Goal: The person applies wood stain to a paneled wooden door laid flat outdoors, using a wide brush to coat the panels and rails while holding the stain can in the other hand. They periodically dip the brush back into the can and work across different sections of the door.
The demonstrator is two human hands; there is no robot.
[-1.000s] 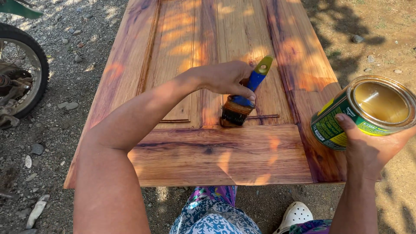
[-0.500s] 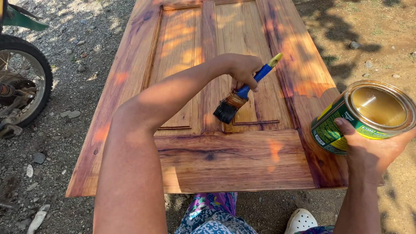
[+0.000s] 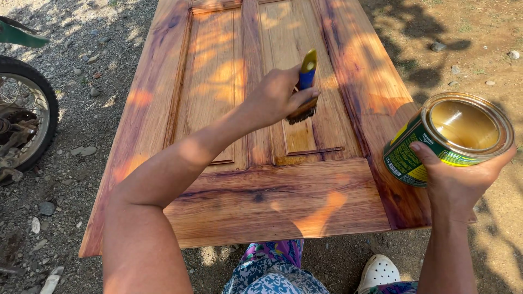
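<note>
Brush (image 3: 305, 98): blue-and-yellow handle up, dark bristles down on the right recessed panel, about mid-length of the door; a second ago lower, nearer the bottom rail, and half a second ago lifted with the bristles off the wood, so moved up the panel and back onto the surface.
Left hand (image 3: 278, 95): grip closed round the brush handle, fingers wrapped, arm stretched across the door from its near left corner.
Meaning of the change: coating carried further up the right panel; near end already glossy and wet-looking, far end paler in places.
Door (image 3: 256, 201): wooden, panelled, lying flat, reddish-brown grain, dappled with sun and leaf shadow; near edge just above the knees.
Can (image 3: 452, 136): open, green and yellow, amber liquid inside, tilted toward the door, held off the near right corner; place much as a second ago.
Right hand (image 3: 455, 185): grip closed under and round the can, thumb on its side.
Wheel (image 3: 22, 120): spoked, tyred, on the gravel beyond the door's left edge.
White shoe (image 3: 378, 271): on the ground below the near edge.
</note>
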